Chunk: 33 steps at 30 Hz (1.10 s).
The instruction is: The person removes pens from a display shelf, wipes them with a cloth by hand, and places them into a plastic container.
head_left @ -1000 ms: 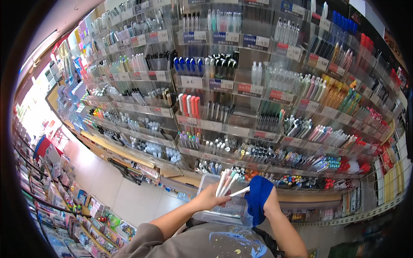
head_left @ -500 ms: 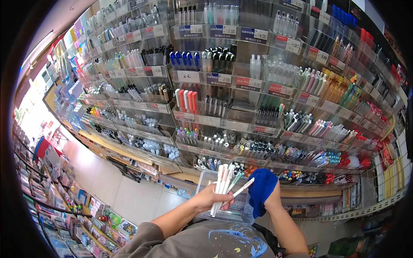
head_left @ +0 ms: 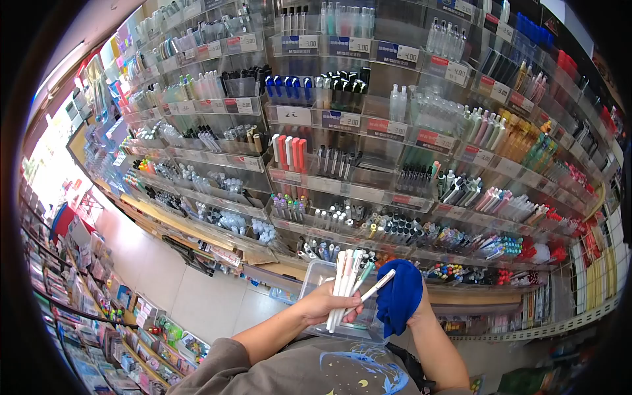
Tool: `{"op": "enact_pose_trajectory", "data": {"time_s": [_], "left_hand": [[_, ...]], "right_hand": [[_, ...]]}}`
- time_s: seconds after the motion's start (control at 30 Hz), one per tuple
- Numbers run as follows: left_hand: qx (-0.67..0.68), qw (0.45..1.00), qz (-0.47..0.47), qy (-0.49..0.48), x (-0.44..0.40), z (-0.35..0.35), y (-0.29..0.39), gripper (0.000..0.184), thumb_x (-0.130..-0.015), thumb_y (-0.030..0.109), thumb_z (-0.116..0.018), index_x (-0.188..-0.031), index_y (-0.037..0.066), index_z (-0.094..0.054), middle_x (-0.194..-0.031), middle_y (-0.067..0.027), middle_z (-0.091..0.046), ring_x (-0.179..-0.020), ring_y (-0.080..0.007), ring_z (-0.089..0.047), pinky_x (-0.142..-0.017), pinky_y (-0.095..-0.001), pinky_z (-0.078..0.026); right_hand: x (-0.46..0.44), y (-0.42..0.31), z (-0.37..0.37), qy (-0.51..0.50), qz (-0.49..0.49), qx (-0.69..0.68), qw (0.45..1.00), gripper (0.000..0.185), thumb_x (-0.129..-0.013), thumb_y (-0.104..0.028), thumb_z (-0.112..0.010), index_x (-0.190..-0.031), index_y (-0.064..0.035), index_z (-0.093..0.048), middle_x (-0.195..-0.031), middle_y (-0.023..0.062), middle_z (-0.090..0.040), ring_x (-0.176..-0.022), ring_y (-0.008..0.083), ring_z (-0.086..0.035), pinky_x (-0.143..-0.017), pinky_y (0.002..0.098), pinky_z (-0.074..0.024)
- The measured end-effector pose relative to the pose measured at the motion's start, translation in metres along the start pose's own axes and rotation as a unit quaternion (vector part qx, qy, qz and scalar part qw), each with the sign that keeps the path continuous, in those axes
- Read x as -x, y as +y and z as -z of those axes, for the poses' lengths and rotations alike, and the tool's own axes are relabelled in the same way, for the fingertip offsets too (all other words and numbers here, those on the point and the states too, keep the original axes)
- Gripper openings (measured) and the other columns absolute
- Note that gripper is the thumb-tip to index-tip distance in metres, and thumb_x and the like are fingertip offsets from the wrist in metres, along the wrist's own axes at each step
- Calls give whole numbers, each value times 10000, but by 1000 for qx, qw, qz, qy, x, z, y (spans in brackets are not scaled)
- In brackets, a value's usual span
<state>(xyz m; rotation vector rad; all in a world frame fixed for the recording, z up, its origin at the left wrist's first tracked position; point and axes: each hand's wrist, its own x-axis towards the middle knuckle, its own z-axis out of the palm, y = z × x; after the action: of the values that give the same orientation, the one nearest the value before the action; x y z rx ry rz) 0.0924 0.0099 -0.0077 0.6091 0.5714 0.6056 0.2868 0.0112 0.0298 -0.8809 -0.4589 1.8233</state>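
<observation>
Several slim pens (head_left: pixel 343 276), white, pink and green, stand fanned out in my left hand (head_left: pixel 324 306), whose fingers are closed round their lower parts. One white pen (head_left: pixel 378 285) slants to the right, its upper end against the blue cloth (head_left: pixel 401 297). My right hand (head_left: pixel 419 309) is at the right side of this cloth, which covers most of its fingers. Below and behind the pens is a clear plastic box (head_left: pixel 315 271), partly hidden by my left hand and the cloth.
Clear tiered racks (head_left: pixel 368 191) of pens with price labels fill the wall ahead. At the lower left stands a shelf of small packaged goods (head_left: pixel 118 329). A wire grid rack (head_left: pixel 596 263) is at the right, and tiled floor (head_left: pixel 197 296) shows at the left.
Since the earliest frame, the pens in my left hand have become more upright and the slanting pen has tipped up. The blue cloth has shifted slightly and stays at my right hand.
</observation>
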Motion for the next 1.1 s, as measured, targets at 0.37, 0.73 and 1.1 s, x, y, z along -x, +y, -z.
{"op": "enact_pose_trajectory", "data": {"time_s": [0.37,0.73,1.1], "left_hand": [[-5,1000,-17,-9,1,-3,-6,162,-777,58,-627,-881,12,-513,-765,-120,-578,-607,-184,-561,-546,-282,-445],[-39,998,-53,26,-1,-6,-9,171,-767,64,-648,-875,12,-527,-786,-92,-589,-673,-151,-581,-620,-255,-473],[-96,991,-75,57,-3,-1,-15,178,-758,61,-654,-874,9,-529,-798,-95,-582,-680,-155,-575,-628,-261,-473]], "right_hand": [[0,7,6,-70,36,-17,997,242,-837,-228,-490,-940,-10,-513,-719,102,-561,-551,163,-550,-436,257,-449],[10,7,5,-140,39,71,987,329,-822,-280,-523,-959,20,-528,-753,114,-581,-598,164,-573,-476,246,-473],[2,7,14,-97,75,109,986,240,-812,-221,-546,-866,12,-558,-701,75,-572,-536,116,-547,-430,211,-439]]}}
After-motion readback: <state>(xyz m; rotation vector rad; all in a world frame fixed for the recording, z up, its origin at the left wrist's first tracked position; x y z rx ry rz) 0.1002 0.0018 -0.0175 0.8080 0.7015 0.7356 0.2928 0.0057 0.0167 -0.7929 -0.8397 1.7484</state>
